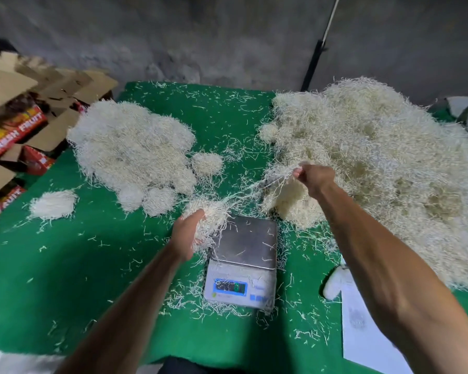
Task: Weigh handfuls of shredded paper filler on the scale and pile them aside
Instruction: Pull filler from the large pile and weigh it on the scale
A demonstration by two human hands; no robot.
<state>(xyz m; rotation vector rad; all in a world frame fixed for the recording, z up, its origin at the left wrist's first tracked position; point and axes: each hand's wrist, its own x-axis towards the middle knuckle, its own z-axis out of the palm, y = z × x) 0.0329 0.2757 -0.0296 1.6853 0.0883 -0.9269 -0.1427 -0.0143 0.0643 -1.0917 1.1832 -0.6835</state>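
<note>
A small digital scale (243, 255) with a bare steel pan and a lit blue display stands on the green table (65, 279). My left hand (185, 237) grips a handful of cream shredded paper (210, 220) just above the scale's left edge. My right hand (315, 178) pinches strands at the near edge of the big loose heap of shredded paper (376, 163) on the right. A stretch of strands links the two hands. To the left lies a pile of rounded weighed clumps (130, 152), with single clumps (53, 205) apart from it.
Open cardboard fruit boxes (19, 125) are stacked off the table's left edge. A white sheet of paper (362, 327) and a white object (334, 283) lie at the front right. Loose shreds litter the cloth. A grey wall stands behind, with a dark pole (314, 63) leaning on it.
</note>
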